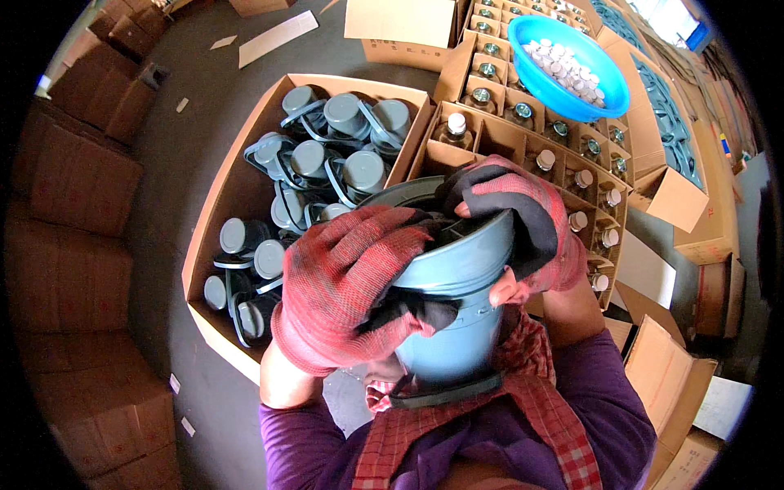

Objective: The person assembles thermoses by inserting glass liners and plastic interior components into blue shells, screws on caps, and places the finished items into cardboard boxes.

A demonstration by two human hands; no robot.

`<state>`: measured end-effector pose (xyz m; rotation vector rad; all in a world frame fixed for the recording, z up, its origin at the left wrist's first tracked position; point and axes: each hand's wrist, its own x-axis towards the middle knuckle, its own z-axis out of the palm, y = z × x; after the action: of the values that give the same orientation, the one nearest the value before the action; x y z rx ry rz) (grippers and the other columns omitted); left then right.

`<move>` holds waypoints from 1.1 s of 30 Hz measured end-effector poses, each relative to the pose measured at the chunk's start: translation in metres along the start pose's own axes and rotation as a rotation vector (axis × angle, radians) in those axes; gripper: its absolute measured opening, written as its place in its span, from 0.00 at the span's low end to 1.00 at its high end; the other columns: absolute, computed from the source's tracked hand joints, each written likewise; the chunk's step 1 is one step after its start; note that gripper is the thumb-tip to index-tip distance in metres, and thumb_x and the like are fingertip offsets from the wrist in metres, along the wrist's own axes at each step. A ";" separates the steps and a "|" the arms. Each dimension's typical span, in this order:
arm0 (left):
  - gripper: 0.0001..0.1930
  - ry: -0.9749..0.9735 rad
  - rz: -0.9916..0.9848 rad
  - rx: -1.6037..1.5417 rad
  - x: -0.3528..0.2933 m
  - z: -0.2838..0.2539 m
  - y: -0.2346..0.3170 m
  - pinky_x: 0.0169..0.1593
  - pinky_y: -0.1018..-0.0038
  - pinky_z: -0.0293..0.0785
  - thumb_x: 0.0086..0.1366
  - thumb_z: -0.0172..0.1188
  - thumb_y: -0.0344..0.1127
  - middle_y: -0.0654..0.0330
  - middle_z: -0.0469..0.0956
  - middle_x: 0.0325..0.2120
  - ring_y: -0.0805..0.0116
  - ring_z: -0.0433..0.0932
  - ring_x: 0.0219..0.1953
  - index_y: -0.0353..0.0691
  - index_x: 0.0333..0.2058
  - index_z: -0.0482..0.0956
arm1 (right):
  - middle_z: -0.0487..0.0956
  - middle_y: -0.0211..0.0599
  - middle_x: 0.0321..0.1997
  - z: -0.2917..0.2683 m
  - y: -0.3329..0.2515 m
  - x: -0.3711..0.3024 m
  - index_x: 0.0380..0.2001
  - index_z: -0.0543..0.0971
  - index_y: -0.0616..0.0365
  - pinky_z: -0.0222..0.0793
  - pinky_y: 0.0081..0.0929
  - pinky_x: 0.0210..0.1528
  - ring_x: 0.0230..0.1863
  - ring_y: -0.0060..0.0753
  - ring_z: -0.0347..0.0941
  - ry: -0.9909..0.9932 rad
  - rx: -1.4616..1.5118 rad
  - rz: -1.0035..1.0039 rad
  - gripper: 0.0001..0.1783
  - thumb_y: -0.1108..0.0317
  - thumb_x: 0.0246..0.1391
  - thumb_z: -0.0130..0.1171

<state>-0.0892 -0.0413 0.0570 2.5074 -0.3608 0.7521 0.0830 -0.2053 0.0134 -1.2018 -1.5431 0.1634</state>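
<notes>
Close to my chest, a blue-grey plastic vessel tilts with its flared collar upward, and both my hands are on it. My left hand, in a red and black knit glove, is closed around the left side of the collar. My right hand, in the same kind of glove with bare fingertips showing, clasps the collar's right side. Its thumb presses the outside below the rim. A dark curved piece shows behind the collar; whether it is joined cannot be told. The vessel's inside is mostly hidden by my fingers.
At the left, an open carton holds several grey-capped containers with looped handles. A divided carton of glass bottles stands ahead to the right. A blue bowl of white caps rests above bottles. Stacked cartons line the left.
</notes>
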 end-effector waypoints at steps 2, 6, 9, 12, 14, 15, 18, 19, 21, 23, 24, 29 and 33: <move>0.25 0.030 0.008 0.056 -0.006 0.003 0.002 0.38 0.63 0.75 0.46 0.61 0.52 0.50 0.76 0.36 0.50 0.77 0.37 0.38 0.37 0.75 | 0.74 0.41 0.37 0.002 -0.005 0.002 0.37 0.74 0.62 0.64 0.34 0.42 0.38 0.42 0.69 0.012 0.003 0.023 0.36 0.50 0.24 0.71; 0.22 0.032 0.049 0.085 -0.007 0.004 -0.003 0.36 0.63 0.75 0.48 0.61 0.50 0.50 0.76 0.34 0.51 0.78 0.37 0.38 0.35 0.75 | 0.71 0.40 0.33 0.012 -0.004 -0.002 0.35 0.73 0.62 0.63 0.31 0.41 0.36 0.40 0.68 0.076 -0.013 0.078 0.32 0.53 0.26 0.68; 0.29 -0.068 -0.045 0.028 -0.007 -0.004 -0.002 0.36 0.63 0.75 0.40 0.66 0.48 0.49 0.76 0.35 0.51 0.77 0.37 0.36 0.39 0.73 | 0.70 0.40 0.33 0.016 -0.009 0.005 0.35 0.72 0.63 0.62 0.30 0.40 0.36 0.40 0.67 0.045 0.078 0.178 0.32 0.51 0.27 0.67; 0.32 -0.187 -0.215 0.191 0.009 -0.006 0.029 0.36 0.64 0.75 0.38 0.66 0.47 0.49 0.76 0.35 0.51 0.77 0.36 0.36 0.42 0.71 | 0.70 0.42 0.32 0.023 -0.018 0.008 0.33 0.71 0.64 0.63 0.30 0.40 0.34 0.37 0.66 0.053 0.087 0.258 0.27 0.52 0.34 0.64; 0.32 -0.154 -0.166 0.234 0.004 0.003 0.027 0.38 0.63 0.74 0.39 0.65 0.47 0.49 0.75 0.34 0.51 0.77 0.35 0.36 0.44 0.70 | 0.70 0.42 0.30 0.035 -0.012 0.002 0.30 0.71 0.64 0.63 0.30 0.38 0.32 0.34 0.67 0.242 0.060 0.259 0.19 0.57 0.43 0.58; 0.32 -0.151 -0.159 0.265 0.002 0.005 0.024 0.38 0.63 0.73 0.39 0.65 0.47 0.50 0.75 0.34 0.50 0.77 0.35 0.36 0.43 0.70 | 0.70 0.41 0.27 0.045 -0.013 0.004 0.28 0.71 0.64 0.64 0.29 0.36 0.30 0.33 0.67 0.391 0.137 0.253 0.15 0.60 0.49 0.54; 0.30 -0.120 -0.181 0.298 -0.004 0.010 0.023 0.39 0.63 0.72 0.42 0.63 0.49 0.50 0.75 0.33 0.51 0.76 0.35 0.37 0.42 0.71 | 0.70 0.40 0.24 0.050 -0.003 0.001 0.26 0.71 0.64 0.63 0.28 0.36 0.29 0.31 0.67 0.392 0.059 0.266 0.16 0.58 0.49 0.53; 0.30 -0.098 -0.188 0.304 -0.004 0.010 0.021 0.39 0.63 0.72 0.43 0.63 0.49 0.51 0.75 0.33 0.51 0.76 0.35 0.37 0.42 0.71 | 0.73 0.36 0.24 0.046 -0.002 0.002 0.28 0.73 0.63 0.64 0.25 0.38 0.30 0.30 0.69 0.341 0.090 0.311 0.16 0.58 0.51 0.53; 0.32 -0.060 -0.219 0.300 -0.007 0.010 0.019 0.37 0.64 0.72 0.44 0.63 0.58 0.48 0.76 0.31 0.46 0.75 0.34 0.35 0.39 0.73 | 0.75 0.35 0.28 0.058 0.011 -0.005 0.31 0.75 0.62 0.65 0.24 0.41 0.33 0.28 0.70 0.460 0.396 0.364 0.19 0.54 0.53 0.51; 0.32 -0.002 -0.189 0.161 -0.005 0.014 0.015 0.39 0.66 0.72 0.46 0.61 0.60 0.48 0.76 0.31 0.47 0.76 0.35 0.34 0.38 0.73 | 0.77 0.34 0.39 0.050 0.035 -0.006 0.42 0.75 0.61 0.64 0.25 0.48 0.39 0.26 0.70 0.405 0.765 0.233 0.32 0.40 0.55 0.44; 0.33 0.025 -0.175 0.092 -0.005 0.016 0.013 0.39 0.67 0.72 0.47 0.60 0.61 0.48 0.76 0.31 0.48 0.76 0.35 0.34 0.38 0.74 | 0.75 0.38 0.45 0.052 0.042 -0.007 0.52 0.70 0.62 0.63 0.26 0.50 0.43 0.27 0.68 0.490 0.809 0.396 0.44 0.31 0.53 0.36; 0.34 0.288 -0.322 -0.656 -0.057 0.037 -0.048 0.55 0.59 0.61 0.55 0.48 0.64 0.46 0.76 0.38 0.51 0.73 0.45 0.30 0.34 0.76 | 0.73 0.39 0.51 0.051 0.061 -0.049 0.57 0.63 0.63 0.61 0.26 0.53 0.50 0.31 0.68 0.292 0.644 0.389 0.46 0.31 0.54 0.33; 0.27 0.041 -0.189 -0.365 -0.011 -0.004 -0.026 0.48 0.64 0.68 0.54 0.54 0.58 0.49 0.77 0.33 0.53 0.75 0.40 0.34 0.32 0.76 | 0.69 0.42 0.56 0.043 0.044 -0.020 0.57 0.63 0.63 0.57 0.34 0.58 0.53 0.36 0.67 0.279 0.685 0.295 0.45 0.33 0.53 0.39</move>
<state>-0.0899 -0.0157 0.0435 2.1443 -0.2196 0.6009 0.0714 -0.1788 -0.0446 -0.8421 -0.9370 0.6366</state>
